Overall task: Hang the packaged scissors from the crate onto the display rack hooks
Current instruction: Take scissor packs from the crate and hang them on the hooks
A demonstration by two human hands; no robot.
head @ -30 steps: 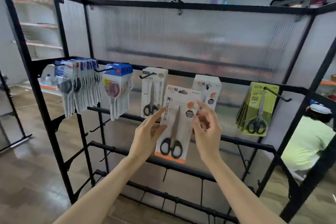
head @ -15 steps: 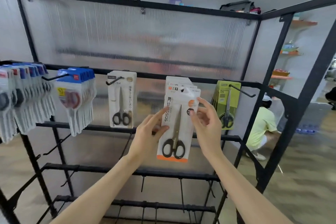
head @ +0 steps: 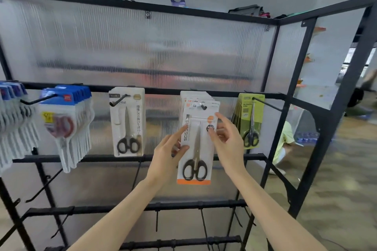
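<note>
A white scissors pack [head: 194, 149] with an orange bottom strip and black-handled scissors hangs upright at the fourth hook [head: 203, 106] of the black display rack [head: 155, 89]. Its hang hole sits over the hook tip, in front of several matching packs. My left hand [head: 169, 153] pinches the pack's left edge, thumb on the front and index finger straight along the side. My right hand [head: 226, 140] pinches the right edge, thumb on the front near the round label. No crate is in view.
Green scissors packs [head: 250, 120] hang to the right, a single white pack [head: 127, 122] to the left, then blue-topped packs [head: 65, 120]. Bare hooks jut from the lower bars [head: 155, 208]. A crouching person [head: 285, 140] is behind the rack's right post [head: 334, 128].
Both hands have lifted the pack up and back to the hook, so its hole is now over the hook tip. The view has swung to the right.
</note>
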